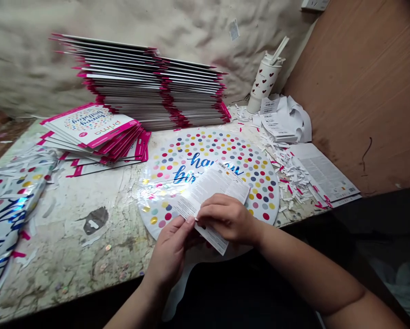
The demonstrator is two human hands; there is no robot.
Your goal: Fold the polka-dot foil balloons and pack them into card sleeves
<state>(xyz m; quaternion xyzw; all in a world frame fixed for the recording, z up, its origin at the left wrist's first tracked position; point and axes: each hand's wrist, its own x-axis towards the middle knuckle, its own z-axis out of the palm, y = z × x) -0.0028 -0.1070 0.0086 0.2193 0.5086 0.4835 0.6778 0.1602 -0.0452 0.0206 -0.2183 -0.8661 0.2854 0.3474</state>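
**Left hand (169, 256) and right hand (227, 218) pinch a white printed paper slip (212, 196) over a round polka-dot foil balloon (260, 183)**

The hands are close together, both clamped on the lower part of the slip: the left thumb presses on its face while the right fingers (218, 211) curl over it near the same edge. The slip lies slantwise across the balloon's middle, partly covering the blue "happy birthday" lettering. The balloon lies flat on a worn, chipped, off-white tabletop (64, 260), its silver face dotted in many colours.

Behind it, a tall stack of flat white packaging cards with magenta edges (139, 82) leans against a crumpled beige wall (30, 59). To the left lies a fanned pile of white-and-magenta "happy birthday" cards (88, 132), and further left a folded foil balloon (9, 205).

To the right are a heap of shredded white and magenta paper scraps (290, 171) and a large printed white sheet (323, 171). A white heart-print tumbler with a straw (264, 80) stands behind them beside a brown wooden panel (359, 87).
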